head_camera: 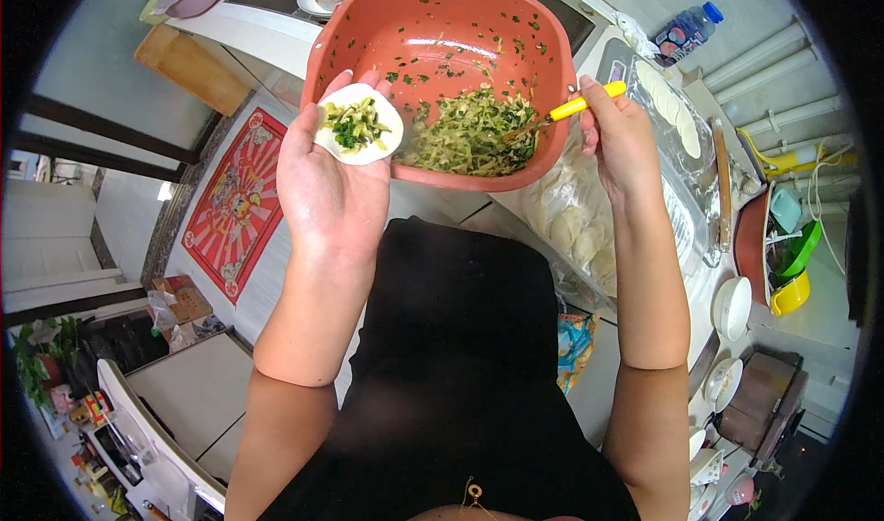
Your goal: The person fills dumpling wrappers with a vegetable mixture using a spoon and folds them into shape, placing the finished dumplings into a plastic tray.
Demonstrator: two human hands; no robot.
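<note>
On the open palm of my left hand (335,168) lies a round white dough wrapper (387,117) with chopped green filling (353,126) in its middle. My right hand (618,130) grips a utensil by its yellow handle (587,101); its lower end is down in the filling mixture (476,134), so its shape is hidden. That mixture sits in the near right part of a large orange-red plastic basin (442,37), whose walls carry green bits. The left fingertips are at the basin's left wall, and my right hand is beside its right rim.
Right of the basin, a container holds shaped dumplings (587,244). Beyond it, a floured tray carries overlapping wrappers (666,106), near a wooden rolling pin (722,182). White bowls (732,308) stand along the right counter. A blue-capped bottle (687,34) is at the upper right.
</note>
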